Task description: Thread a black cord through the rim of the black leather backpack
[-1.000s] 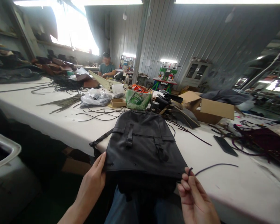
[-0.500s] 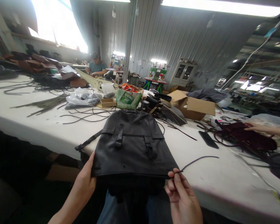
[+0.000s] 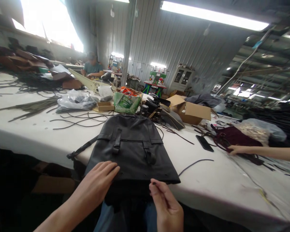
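Note:
A black leather bag (image 3: 132, 145) lies flat on the white table (image 3: 33, 135), its near edge hanging over the table's front towards my lap. My left hand (image 3: 98, 182) rests flat on the bag's near left part, fingers stretched out. My right hand (image 3: 165, 206) is at the bag's near edge, thumb and forefinger pinched on the end of a thin black cord (image 3: 195, 163). The cord runs from under the bag's right corner out across the table to the right.
Loose black cords (image 3: 82, 117), a plastic bag (image 3: 73, 100), a green container (image 3: 127, 101), cardboard boxes (image 3: 192, 111) and a dark red bag (image 3: 234, 137) lie behind. Another person's hand (image 3: 235, 149) reaches in from the right. A seated person (image 3: 91, 67) works far back.
My left hand moved from gripping the bag's left edge onto its top, lying flat. My right hand, pinching the cord, shifted left along the near edge. Another person's arm reached further in at right.

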{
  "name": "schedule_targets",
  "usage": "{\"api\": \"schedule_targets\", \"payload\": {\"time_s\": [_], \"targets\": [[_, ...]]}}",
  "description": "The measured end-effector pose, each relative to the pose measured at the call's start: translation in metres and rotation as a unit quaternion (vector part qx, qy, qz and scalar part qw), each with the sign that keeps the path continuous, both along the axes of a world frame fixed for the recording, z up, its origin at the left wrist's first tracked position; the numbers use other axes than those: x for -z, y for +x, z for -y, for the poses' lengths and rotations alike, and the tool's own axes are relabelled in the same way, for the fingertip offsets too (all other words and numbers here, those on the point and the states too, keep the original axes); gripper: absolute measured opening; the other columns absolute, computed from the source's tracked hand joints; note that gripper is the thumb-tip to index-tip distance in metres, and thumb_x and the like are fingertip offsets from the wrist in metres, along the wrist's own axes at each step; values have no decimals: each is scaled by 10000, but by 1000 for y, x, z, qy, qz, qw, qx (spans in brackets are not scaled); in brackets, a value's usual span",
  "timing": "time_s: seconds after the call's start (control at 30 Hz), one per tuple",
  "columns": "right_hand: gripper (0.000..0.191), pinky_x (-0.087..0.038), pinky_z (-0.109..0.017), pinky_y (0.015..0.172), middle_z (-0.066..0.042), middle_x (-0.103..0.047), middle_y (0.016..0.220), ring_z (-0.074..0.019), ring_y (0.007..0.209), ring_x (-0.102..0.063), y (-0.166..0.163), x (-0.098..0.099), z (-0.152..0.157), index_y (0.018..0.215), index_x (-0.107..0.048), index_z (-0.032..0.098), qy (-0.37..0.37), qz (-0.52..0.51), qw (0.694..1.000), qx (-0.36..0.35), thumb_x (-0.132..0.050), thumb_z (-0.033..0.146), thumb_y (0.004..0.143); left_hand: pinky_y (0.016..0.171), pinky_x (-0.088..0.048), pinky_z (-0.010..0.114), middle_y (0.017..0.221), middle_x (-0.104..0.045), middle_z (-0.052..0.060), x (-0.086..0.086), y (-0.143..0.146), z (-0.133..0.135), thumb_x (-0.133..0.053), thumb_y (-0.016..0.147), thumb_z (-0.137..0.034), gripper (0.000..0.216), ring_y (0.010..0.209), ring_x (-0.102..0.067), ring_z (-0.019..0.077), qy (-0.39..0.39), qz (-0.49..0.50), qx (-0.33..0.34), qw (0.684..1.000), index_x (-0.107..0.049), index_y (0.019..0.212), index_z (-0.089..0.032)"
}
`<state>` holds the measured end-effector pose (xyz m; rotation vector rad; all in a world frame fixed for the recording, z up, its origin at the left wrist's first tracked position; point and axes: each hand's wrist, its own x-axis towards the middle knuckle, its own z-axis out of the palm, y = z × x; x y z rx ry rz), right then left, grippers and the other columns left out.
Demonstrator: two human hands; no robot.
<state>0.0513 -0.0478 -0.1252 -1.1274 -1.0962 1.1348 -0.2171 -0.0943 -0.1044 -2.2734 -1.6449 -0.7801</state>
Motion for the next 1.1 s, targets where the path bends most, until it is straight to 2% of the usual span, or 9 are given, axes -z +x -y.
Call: {"api": "schedule_targets", "payload": {"time_s": [0.1, 0.17, 0.27, 0.37, 0.5, 0.7, 0.87, 1.1], "targets": [[299, -636, -299, 787, -83, -820, 965, -244, 822, -755, -24, -4, 14, 1044, -897, 222, 50, 91, 993, -55, -834, 490, 928, 987, -618, 399, 1258, -810, 112, -4, -2, -11, -506, 1069, -157, 336, 1146, -756, 289, -23, 19, 28, 999, -782, 1256, -202], [223, -613, -295, 762, -82, -815, 934, -244, 803, -758, -41, -6, 17, 1013, -896, 247, 95, 163, 979, -80, -752, 417, 992, 956, -628, 381, 1215, -827, 108, -5, -5, -16, -528, 1091, -214, 306, 1109, -778, 279, -23, 44, 30, 998, -791, 1247, -198], [238, -587, -300, 764, -83, -815, 930, -252, 830, -772, -63, -2, 13, 1018, -882, 267, 125, 224, 962, -98, -655, 334, 1026, 948, -635, 375, 1185, -843, 99, -7, -7, -20, -573, 1099, -279, 283, 1071, -800, 272, -29, 76, 26, 996, -804, 1244, -202], [278, -573, -302, 753, -81, -819, 916, -250, 816, -775, -77, 2, 6, 984, -865, 261, 114, 224, 963, -96, -600, 335, 1025, 945, -638, 381, 1174, -851, 92, -12, -6, -22, -551, 1095, -247, 287, 1053, -809, 273, -45, 96, 43, 993, -822, 1183, -206], [269, -568, -296, 711, -79, -823, 872, -248, 771, -776, -85, -1, 3, 911, -846, 244, 82, 218, 968, -97, -629, 377, 997, 934, -636, 368, 1147, -863, 82, -18, -2, -23, -541, 1072, -212, 305, 1026, -822, 269, -56, 125, 42, 990, -837, 1144, -203], [278, -571, -278, 656, -62, -816, 811, -232, 708, -775, -90, -15, 7, 887, -838, 233, 54, 206, 972, -101, -648, 418, 972, 872, -601, 312, 1075, -875, 56, -31, -4, -29, -561, 1076, -287, 279, 999, -836, 267, -147, 164, -11, 975, -835, 1115, -251], [265, -554, -270, 603, -63, -816, 791, -227, 666, -758, -94, -19, 4, 876, -832, 222, 35, 197, 974, -101, -663, 409, 960, 820, -543, 344, 1030, -845, 73, -40, -3, -31, -529, 1085, -333, 250, 981, -819, 299, -205, 163, -56, 964, -752, 1151, -243], [288, -513, -255, 561, -73, -808, 752, -221, 644, -732, -99, -23, -2, 830, -822, 198, 14, 172, 979, -107, -687, 430, 935, 808, -541, 323, 946, -812, 66, -40, 0, -21, -515, 1076, -354, 233, 925, -795, 278, -202, 204, -40, 957, -726, 1095, -257]]}}
